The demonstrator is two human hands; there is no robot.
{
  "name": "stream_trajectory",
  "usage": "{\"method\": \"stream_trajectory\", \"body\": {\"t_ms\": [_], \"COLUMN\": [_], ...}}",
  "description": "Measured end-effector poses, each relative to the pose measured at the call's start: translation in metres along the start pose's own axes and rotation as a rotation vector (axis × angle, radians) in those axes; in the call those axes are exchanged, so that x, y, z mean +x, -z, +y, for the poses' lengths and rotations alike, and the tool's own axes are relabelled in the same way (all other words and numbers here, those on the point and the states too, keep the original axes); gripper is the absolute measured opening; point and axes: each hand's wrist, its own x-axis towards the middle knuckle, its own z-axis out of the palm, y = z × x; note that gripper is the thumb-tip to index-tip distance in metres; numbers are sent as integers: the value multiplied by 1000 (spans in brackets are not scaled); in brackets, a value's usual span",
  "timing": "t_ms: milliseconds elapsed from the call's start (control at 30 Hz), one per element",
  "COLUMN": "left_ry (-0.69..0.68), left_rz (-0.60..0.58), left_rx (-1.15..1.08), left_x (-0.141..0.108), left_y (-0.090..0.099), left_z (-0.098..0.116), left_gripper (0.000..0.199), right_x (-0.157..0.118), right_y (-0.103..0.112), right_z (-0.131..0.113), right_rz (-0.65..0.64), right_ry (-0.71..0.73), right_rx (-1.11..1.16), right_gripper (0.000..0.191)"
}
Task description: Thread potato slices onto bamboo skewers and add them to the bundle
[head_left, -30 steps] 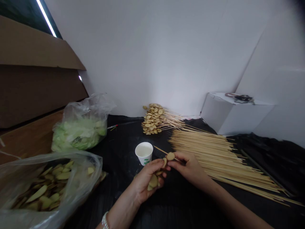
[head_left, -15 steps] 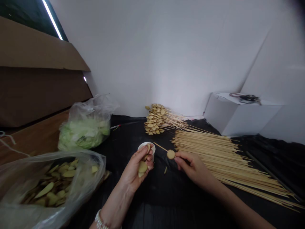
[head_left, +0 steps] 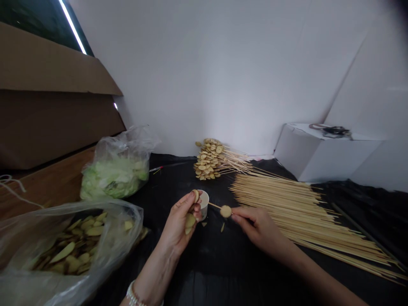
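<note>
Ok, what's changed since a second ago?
The left hand, holding pale potato slices, has moved left, away from the right hand, toward the white paper cup. Small pale scraps now show on the black plastic sheet. The right hand still holds the thin wooden skewer with its round slice.

We count one slice (head_left: 226,211) on one held skewer (head_left: 214,205), one cup (head_left: 204,207), two scraps (head_left: 222,227) — then two bags (head_left: 137,138) along the sheet's (head_left: 197,267) left edge, one white box (head_left: 338,161) near its far right corner — laid skewers (head_left: 287,208) and heaped slices (head_left: 208,160) we cannot count.
</note>
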Motion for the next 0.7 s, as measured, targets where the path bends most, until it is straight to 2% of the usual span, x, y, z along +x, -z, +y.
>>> {"method": "stream_trajectory", "body": {"t_ms": [500, 700], "left_ry": [-66, -146], "left_rz": [9, 31], "left_rx": [64, 145], "left_x": [2, 5], "left_y": [3, 6], "left_z": [-2, -4], "left_gripper": [26, 23], "right_x": [0, -2], "right_y": [-1, -4], "right_z": [1, 3], "right_rz": [17, 32], "right_ry": [17, 28], "right_rx": [-22, -62], "right_gripper": [24, 23]}}
